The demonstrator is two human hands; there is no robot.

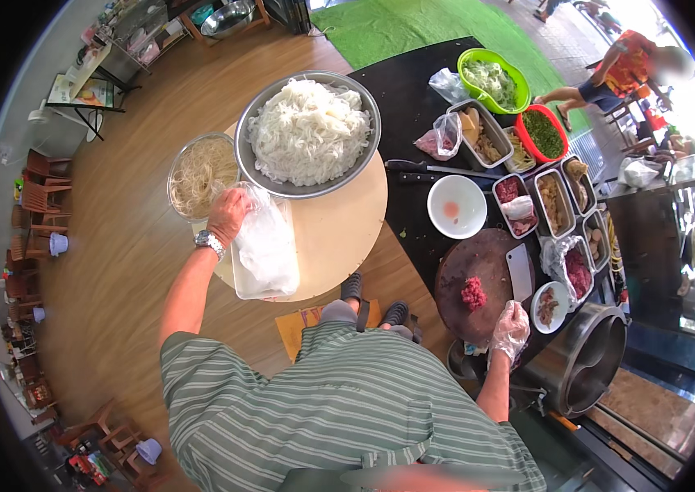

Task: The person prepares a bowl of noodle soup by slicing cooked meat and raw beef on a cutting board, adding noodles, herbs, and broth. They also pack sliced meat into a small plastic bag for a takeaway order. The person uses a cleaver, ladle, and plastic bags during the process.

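My left hand [228, 213], bare and with a wristwatch, grips the upper edge of a clear plastic bag [264, 246] lying over a white tray [243, 283] on the round table. Beside it stand a bowl of dried noodles [203, 172] and a large metal bowl [374, 147] heaped with white rice noodles [307, 132]. In a clear plastic glove, my right hand [511, 326] closes around the handle end of a cleaver [519, 270], whose blade rests over the round chopping board [464, 258]. Minced red meat [474, 294] lies on the board.
A white bowl [457, 207], a knife [418, 178] and a sharpening steel [458, 170] lie beyond the board. Metal trays of meat [515, 206] and a red basket of chopped greens [542, 132] line the black table. A large steel pot [575, 363] stands at right; a person [627, 67] is farther off.
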